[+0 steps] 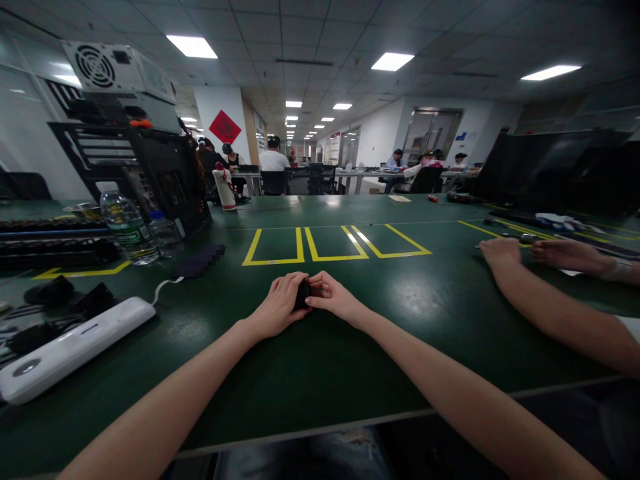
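Small black object (302, 295) held between both hands

Position: at the near side of the green table (370, 363), short of the yellow tape outlines (336, 258). Left hand (279, 303): fingers partly curled over the object's left side. Right hand (336, 298): half closed, thumb and fingertips against its right side. Two-sided hold presumably steadies so small a piece; exact identity hidden by fingers. Tape probably marks out places.

Containers: large clear bottle (127, 230), capped, appears to hold clear liquid, level uncertain; small blue-capped bottle (164, 235) beside it, contents unclear; white-and-red bottle (225, 190) farther back, opaque.
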A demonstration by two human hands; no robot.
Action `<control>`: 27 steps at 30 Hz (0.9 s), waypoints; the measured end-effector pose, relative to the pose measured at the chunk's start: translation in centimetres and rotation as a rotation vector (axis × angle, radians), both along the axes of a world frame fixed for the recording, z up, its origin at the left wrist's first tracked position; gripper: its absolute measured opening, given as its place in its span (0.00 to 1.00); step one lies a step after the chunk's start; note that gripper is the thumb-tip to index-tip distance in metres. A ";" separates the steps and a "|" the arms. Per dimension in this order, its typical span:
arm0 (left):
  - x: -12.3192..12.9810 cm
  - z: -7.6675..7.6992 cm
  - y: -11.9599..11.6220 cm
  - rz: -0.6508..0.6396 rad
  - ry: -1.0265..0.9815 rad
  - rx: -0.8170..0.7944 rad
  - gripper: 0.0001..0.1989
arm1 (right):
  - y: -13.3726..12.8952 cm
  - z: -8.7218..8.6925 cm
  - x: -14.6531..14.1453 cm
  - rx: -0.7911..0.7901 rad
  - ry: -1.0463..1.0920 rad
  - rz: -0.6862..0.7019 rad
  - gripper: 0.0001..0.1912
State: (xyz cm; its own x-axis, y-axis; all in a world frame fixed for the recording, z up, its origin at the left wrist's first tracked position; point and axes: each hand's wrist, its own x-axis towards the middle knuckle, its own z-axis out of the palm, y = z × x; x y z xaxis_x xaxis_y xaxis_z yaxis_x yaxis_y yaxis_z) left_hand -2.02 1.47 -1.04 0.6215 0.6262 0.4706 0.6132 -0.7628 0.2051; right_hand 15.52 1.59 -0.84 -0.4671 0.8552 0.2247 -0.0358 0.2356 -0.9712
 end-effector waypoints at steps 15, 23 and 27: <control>0.1 0.1 0.0 0.005 -0.011 -0.007 0.29 | 0.1 0.0 0.0 -0.018 0.002 -0.002 0.18; 0.1 0.0 0.0 0.007 -0.015 0.001 0.28 | 0.0 0.1 -0.3 0.016 0.014 -0.049 0.12; 0.0 0.0 0.0 0.007 -0.016 -0.002 0.28 | 0.3 -0.1 -0.3 -0.028 -0.033 -0.089 0.16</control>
State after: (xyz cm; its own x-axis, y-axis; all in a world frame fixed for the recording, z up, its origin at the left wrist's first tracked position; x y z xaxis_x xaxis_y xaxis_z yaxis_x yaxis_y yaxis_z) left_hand -1.97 1.48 -1.01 0.6094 0.6316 0.4792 0.6151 -0.7581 0.2168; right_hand 15.26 1.86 -0.97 -0.3959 0.8993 0.1859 0.0163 0.2093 -0.9777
